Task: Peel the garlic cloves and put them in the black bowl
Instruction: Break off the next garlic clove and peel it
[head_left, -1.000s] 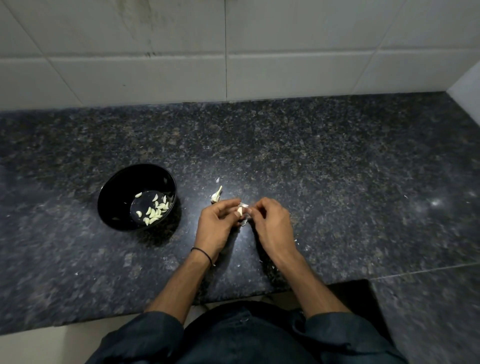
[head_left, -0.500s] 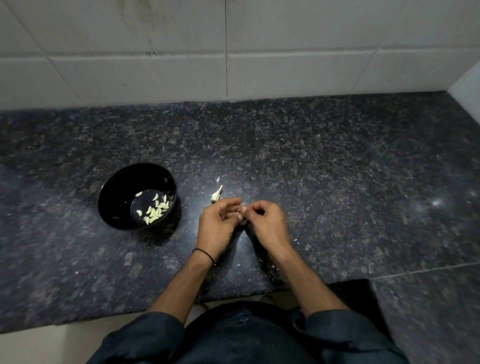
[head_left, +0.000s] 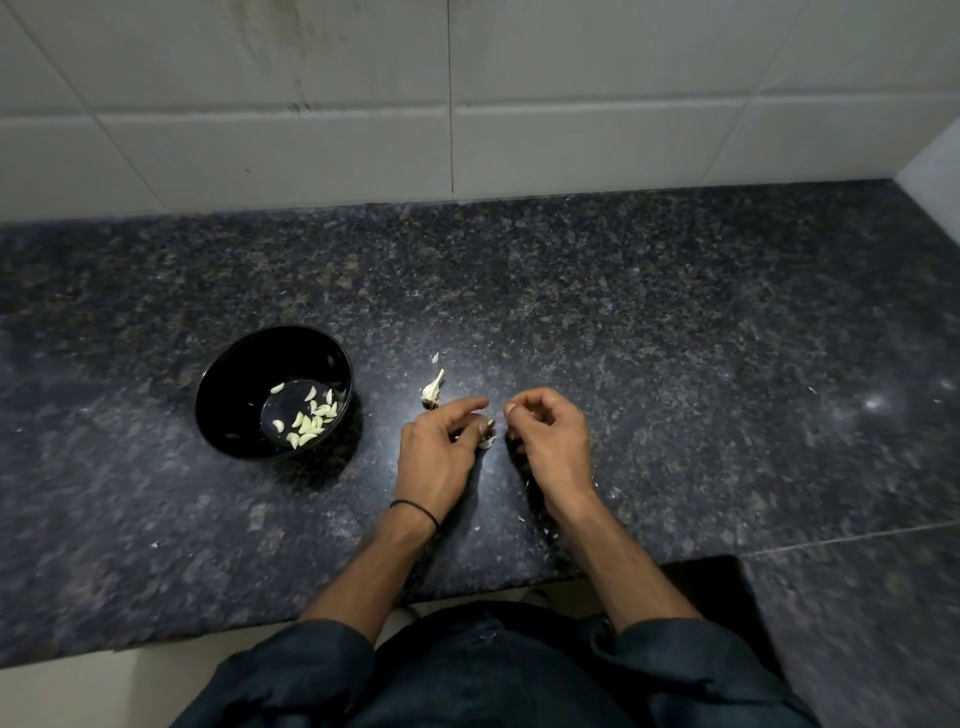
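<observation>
Both hands over the dark speckled granite countertop (head_left: 675, 338), near its front edge, just apart from each other. Left hand (head_left: 441, 457): index finger stretched out toward the right, thumb tucked below it, other fingers curled under. A small white garlic piece (head_left: 486, 442) sits at the thumb tip, partly hidden by the fingers. It looks pinched there, but clove or skin, cannot tell. Right hand (head_left: 553, 441): fingers curled in, thumb and index tips close together and pointing at the left hand. Whether anything is held between them, cannot tell. Black bowl (head_left: 228, 384) stands upright on the counter to the left of the left hand, apart from it. Peeled cloves (head_left: 310, 417), pale yellow-white, lie loose on the bowl's bottom, mostly toward its right side, one or two off to the left. Garlic stem remnant (head_left: 432, 391), white with a dark root end, lies on the counter just beyond the left hand's knuckles, between bowl and hands. A tiny skin flake (head_left: 435, 357) lies a little farther back. More small white skin bits (head_left: 553, 535) are scattered on the counter near the right wrist. Thin black wristband (head_left: 415, 511) on the left wrist. Dark sleeves (head_left: 291, 675) are pushed up on both forearms. White tiled wall (head_left: 571, 145) runs behind the counter, with a stain streak at its upper left.
</observation>
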